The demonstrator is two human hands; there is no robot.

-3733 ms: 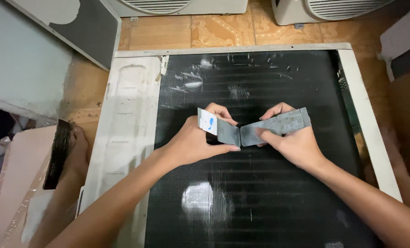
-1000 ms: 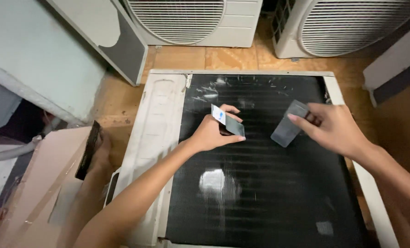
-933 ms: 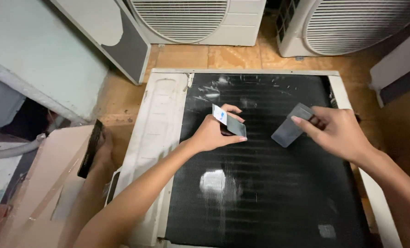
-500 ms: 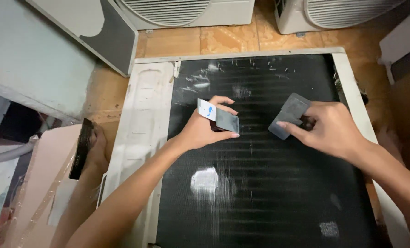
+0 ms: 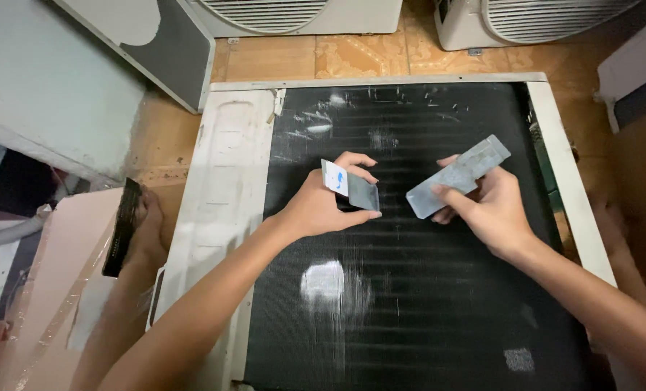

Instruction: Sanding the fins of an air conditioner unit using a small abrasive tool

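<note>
My left hand (image 5: 321,210) pinches a small grey strip (image 5: 352,190) with a white end, right hand (image 5: 491,208) pinches a longer grey strip (image 5: 459,176). Both held apart above the black finned coil (image 5: 410,289). White outdoor units (image 5: 301,13) stand on the floor beyond.

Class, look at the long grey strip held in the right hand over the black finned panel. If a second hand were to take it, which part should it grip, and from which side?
Probably the free upper end of the grey strip. The right hand pinches its lower end, so the upper end juts clear, tilted up to the right. Come from the upper right and pinch the flat faces; the left hand holds a small card.
</note>
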